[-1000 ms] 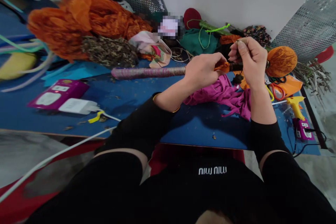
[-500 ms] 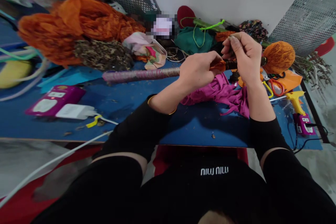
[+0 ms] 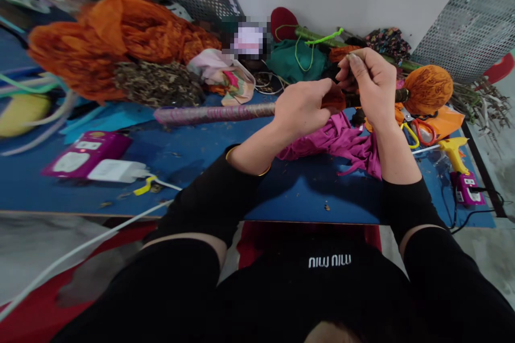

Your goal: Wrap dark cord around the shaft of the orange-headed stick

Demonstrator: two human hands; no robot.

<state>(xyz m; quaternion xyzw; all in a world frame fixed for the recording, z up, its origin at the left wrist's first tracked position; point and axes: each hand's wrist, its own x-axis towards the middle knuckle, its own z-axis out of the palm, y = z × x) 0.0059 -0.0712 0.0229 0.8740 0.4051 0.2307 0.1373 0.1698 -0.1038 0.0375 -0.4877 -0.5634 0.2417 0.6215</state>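
A long wrapped stick [image 3: 217, 113] runs across above the blue table, with an orange cloth-covered ball [image 3: 429, 88] at its right end. My left hand [image 3: 301, 107] is closed around the stick's middle, where some orange material shows at the fingers. Just to the right, my right hand [image 3: 372, 83] is raised over the dark part of the stick with thumb and fingers pinched; what lies between them is too small to make out. Magenta cloth [image 3: 333, 142] lies beneath both hands.
The blue table [image 3: 298, 198] carries orange cloth [image 3: 120, 37], dried plant matter [image 3: 159, 83] and a purple power strip [image 3: 86, 154] at left. Green cloth [image 3: 300, 59] lies behind. Scissors [image 3: 424, 133] and a yellow glue gun [image 3: 454, 153] are at right. A white cable [image 3: 88, 244] crosses the front left.
My right hand has shifted slightly left, nearer my left hand. My left hand keeps its hold on the stick, and the stick has barely moved.
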